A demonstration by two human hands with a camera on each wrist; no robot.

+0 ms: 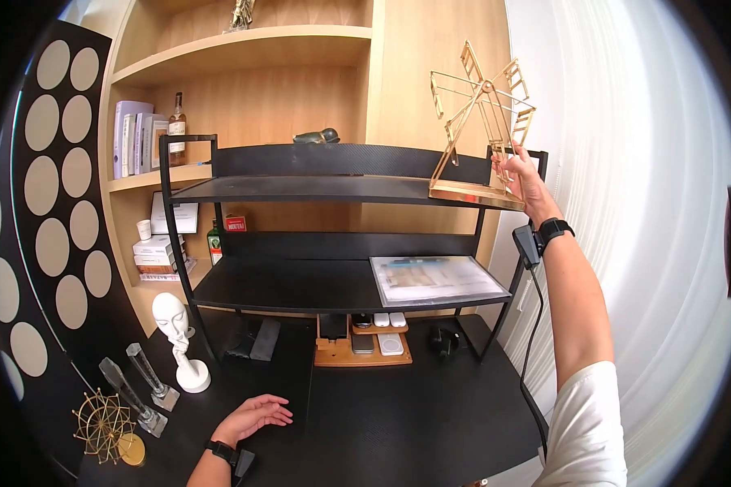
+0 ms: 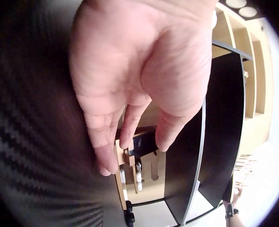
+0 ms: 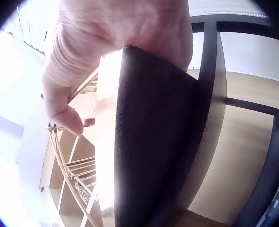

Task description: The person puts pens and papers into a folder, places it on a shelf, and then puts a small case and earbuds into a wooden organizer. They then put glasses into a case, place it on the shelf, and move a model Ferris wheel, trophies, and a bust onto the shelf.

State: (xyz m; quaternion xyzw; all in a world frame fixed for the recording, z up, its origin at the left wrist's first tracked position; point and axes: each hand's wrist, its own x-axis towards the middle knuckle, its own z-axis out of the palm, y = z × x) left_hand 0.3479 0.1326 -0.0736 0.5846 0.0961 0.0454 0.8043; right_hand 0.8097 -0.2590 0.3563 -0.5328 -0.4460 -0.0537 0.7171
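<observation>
In the head view my right hand (image 1: 525,180) grips the frame of a gold Ferris wheel ornament (image 1: 486,91) at the right end of the black rack's top shelf (image 1: 317,189). The ornament's flat gold base (image 1: 475,194) overlaps that shelf's front edge. From the right wrist, the base's dark underside (image 3: 151,127) shows, with my thumb (image 3: 66,116) by the gold bars. My left hand (image 1: 256,415) hovers low over the black desk (image 1: 357,430), holding nothing, its fingers loosely bent. The left wrist view shows its palm and fingers (image 2: 106,156).
A clear document folder (image 1: 439,280) lies on the middle shelf. Below stands a wooden organizer (image 1: 357,357) with small devices. At left are a white figurine (image 1: 191,375), crystal trophies (image 1: 162,396) and a smaller gold wheel ornament (image 1: 104,426). A cable (image 1: 528,357) hangs from the right wrist.
</observation>
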